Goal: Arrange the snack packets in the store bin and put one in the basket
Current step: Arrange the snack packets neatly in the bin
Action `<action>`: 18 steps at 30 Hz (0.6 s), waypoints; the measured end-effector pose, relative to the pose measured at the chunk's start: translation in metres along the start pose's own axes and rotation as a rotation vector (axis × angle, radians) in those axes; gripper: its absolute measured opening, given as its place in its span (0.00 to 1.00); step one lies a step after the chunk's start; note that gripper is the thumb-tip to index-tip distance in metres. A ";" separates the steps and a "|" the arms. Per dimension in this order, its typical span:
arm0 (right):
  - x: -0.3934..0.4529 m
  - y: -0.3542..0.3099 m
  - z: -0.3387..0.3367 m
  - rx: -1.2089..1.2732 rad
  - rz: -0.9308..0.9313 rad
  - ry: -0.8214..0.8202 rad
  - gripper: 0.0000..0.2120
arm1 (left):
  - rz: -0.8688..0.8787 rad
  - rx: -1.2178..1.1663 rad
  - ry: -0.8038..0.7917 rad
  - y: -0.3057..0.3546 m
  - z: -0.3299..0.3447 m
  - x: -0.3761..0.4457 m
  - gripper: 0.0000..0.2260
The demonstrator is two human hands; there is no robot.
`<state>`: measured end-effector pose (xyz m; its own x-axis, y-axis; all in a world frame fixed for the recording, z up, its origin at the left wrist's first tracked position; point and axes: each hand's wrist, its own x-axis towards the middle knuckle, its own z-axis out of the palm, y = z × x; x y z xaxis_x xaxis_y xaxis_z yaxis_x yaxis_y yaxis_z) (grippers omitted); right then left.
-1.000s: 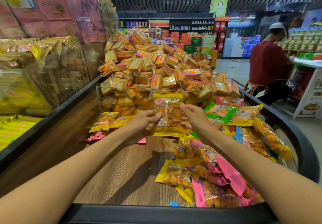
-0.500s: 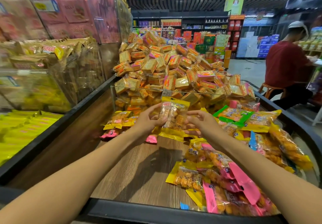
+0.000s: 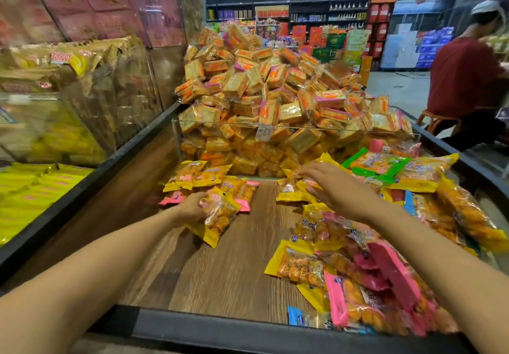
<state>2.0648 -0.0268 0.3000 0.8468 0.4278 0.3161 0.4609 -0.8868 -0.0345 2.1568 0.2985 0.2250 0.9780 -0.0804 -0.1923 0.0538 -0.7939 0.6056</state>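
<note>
A wood-grain bin surface [image 3: 225, 265] with a black rim is seen in a shop aisle, backed by a heap of orange biscuit packs [image 3: 275, 92] behind a clear divider. A yellow-edged clear snack packet [image 3: 220, 216] is gripped by the curled fingers of the left hand [image 3: 192, 209], low at the bin's left. The right hand [image 3: 330, 185] is spread flat, its fingers loosely straight, over yellow packets [image 3: 289, 191] at the right-hand pile.

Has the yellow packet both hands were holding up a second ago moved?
Yes. The yellow packet has gone down and left from in front of the clear divider to the wooden bin floor, held by the left hand alone.
</note>
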 end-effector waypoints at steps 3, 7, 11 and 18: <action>-0.003 0.001 -0.002 -0.063 0.013 -0.026 0.18 | -0.018 0.242 0.058 -0.008 0.007 0.000 0.20; -0.014 0.006 -0.014 -0.073 0.128 -0.059 0.15 | -0.020 0.449 0.082 -0.009 0.009 0.000 0.13; -0.023 0.024 -0.037 -0.171 0.208 -0.032 0.14 | 0.050 0.499 0.207 0.007 0.002 -0.002 0.09; -0.049 0.033 -0.031 -0.164 0.127 0.054 0.13 | 0.567 0.408 -0.185 0.104 0.044 -0.057 0.15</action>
<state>2.0302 -0.0820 0.3126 0.8781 0.3045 0.3692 0.2981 -0.9515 0.0757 2.0981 0.1938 0.2650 0.7814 -0.6184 -0.0836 -0.5664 -0.7591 0.3210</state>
